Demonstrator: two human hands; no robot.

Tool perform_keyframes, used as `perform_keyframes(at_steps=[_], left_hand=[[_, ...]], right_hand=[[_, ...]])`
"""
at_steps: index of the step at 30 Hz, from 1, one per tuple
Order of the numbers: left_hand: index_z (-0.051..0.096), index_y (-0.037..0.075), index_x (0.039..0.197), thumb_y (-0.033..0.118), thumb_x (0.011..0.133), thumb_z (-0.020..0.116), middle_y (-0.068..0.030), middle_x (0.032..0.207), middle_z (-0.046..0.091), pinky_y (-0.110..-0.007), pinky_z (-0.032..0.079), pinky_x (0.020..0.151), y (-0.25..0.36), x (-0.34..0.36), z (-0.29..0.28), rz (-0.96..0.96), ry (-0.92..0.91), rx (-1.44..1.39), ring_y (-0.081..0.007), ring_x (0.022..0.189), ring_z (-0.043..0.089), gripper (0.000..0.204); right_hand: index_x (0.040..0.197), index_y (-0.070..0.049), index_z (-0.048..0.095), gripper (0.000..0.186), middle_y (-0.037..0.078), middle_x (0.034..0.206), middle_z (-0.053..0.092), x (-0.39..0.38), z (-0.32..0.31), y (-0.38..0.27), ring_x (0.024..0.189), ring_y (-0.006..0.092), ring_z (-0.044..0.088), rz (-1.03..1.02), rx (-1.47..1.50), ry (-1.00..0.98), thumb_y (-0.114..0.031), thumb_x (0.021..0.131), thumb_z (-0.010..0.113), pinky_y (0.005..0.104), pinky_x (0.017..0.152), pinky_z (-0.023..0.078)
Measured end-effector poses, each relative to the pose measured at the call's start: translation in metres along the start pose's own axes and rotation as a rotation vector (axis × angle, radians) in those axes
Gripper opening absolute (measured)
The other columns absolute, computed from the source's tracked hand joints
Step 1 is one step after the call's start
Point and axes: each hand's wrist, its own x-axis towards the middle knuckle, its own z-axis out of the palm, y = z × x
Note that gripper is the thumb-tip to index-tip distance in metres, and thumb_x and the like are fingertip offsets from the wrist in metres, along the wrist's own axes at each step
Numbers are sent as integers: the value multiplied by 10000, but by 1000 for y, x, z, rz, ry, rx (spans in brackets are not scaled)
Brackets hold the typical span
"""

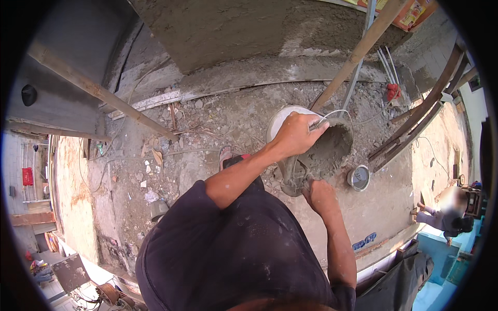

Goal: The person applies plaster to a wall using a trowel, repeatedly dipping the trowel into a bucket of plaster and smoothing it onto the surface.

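My left hand (300, 133) is closed round the thin wire handle (340, 111) of a mortar-smeared bucket (351, 136). Wet grey mortar (332, 146) fills what I see of its mouth. Part of a white rounded surface (279, 120) shows beside that hand; whether it belongs to the same bucket I cannot tell. Lower down, my right hand (322, 197) is wrapped round the handle of a mortar-coated trowel (291, 179), its blade at the near side of the mortar. My fingers hide most of the trowel's handle.
A small round pail (359, 178) with grey contents stands right of the bucket. Bamboo poles (358, 54) (104, 93) slant across the rubble-strewn ground (199, 116). Ahead is a plastered grey surface (233, 31). Curved dark beams (415, 124) lie right; another person (441, 220) is far right.
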Motion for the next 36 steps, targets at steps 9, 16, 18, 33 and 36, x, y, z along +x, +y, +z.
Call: perform_keyframes(at_steps=[9, 16, 18, 33, 36], left_hand=[[614, -43, 746, 291, 907, 668, -256, 626, 555, -480, 417, 571, 42, -13, 183, -25, -86, -56, -451, 588, 539, 375], [642, -27, 780, 264, 909, 662, -256, 637, 569, -480, 436, 575, 64, -9, 320, 100, -224, -65, -458, 612, 559, 319], [661, -24, 804, 259, 908, 665, -256, 649, 581, -475, 445, 576, 56, -6, 361, 120, -95, -98, -453, 625, 575, 301], [617, -61, 774, 298, 957, 626, -264, 648, 527, -423, 409, 574, 35, -17, 495, -375, 168, 153, -344, 544, 434, 402], [476, -30, 686, 291, 976, 618, -73, 587, 312, -343, 302, 519, 6, -26, 520, -381, 438, 109, -83, 620, 335, 455]], right_hand=[[973, 27, 645, 339, 307, 854, 666, -155, 7, 127, 886, 498, 645, 452, 262, -113, -300, 885, 633, 557, 813, 515], [961, 53, 649, 406, 312, 871, 671, -193, 70, 286, 871, 495, 652, 666, 292, 3, -346, 889, 667, 550, 785, 517], [903, 69, 627, 378, 322, 822, 653, -198, 43, 313, 828, 484, 655, 563, 322, 25, -308, 903, 652, 542, 740, 516], [965, 51, 667, 430, 310, 901, 671, -195, -4, 510, 901, 472, 655, 216, 212, -294, -360, 848, 715, 533, 784, 517], [1155, 16, 624, 496, 282, 943, 687, -158, 27, 553, 932, 472, 656, 100, 320, -161, -359, 846, 719, 535, 820, 519]])
